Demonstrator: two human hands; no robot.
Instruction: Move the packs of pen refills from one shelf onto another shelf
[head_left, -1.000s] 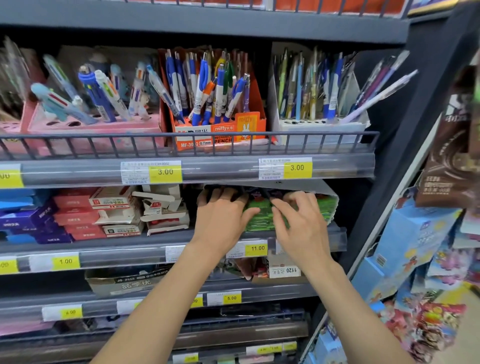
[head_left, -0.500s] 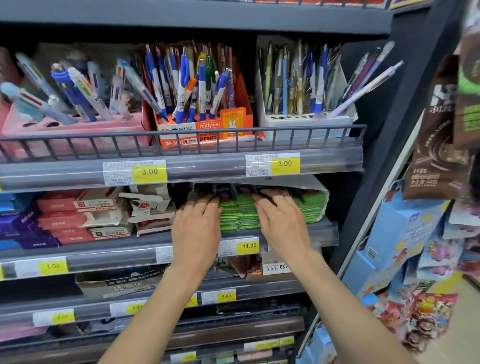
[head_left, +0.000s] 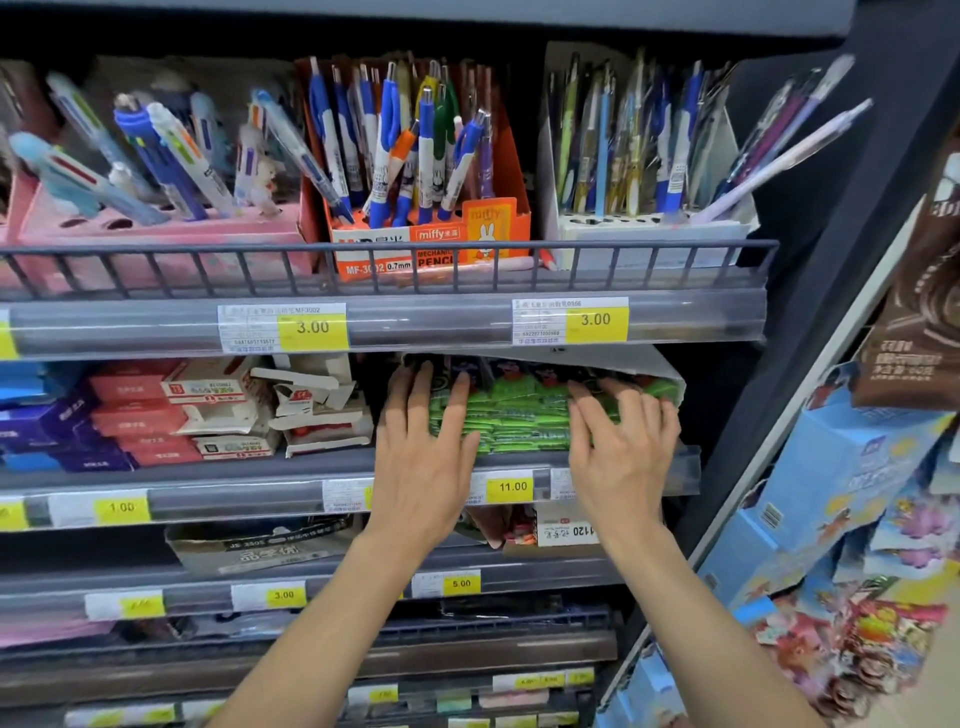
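Two hands laid flat on stacked green refill packs (head_left: 524, 421): left hand (head_left: 423, 457) and right hand (head_left: 623, 452), fingers (head_left: 587, 405) straight, slightly spread, gripping nothing. Packs beneath and between fingertips, on shelf (head_left: 260, 473) above yellow 11.00 tag (head_left: 511, 487).

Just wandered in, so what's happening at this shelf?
A person is reaching into a stationery shelf with both hands. The left hand and right hand lie with fingers spread on a stack of green refill packs, under the shelf of pens. No pack has been lifted out yet.
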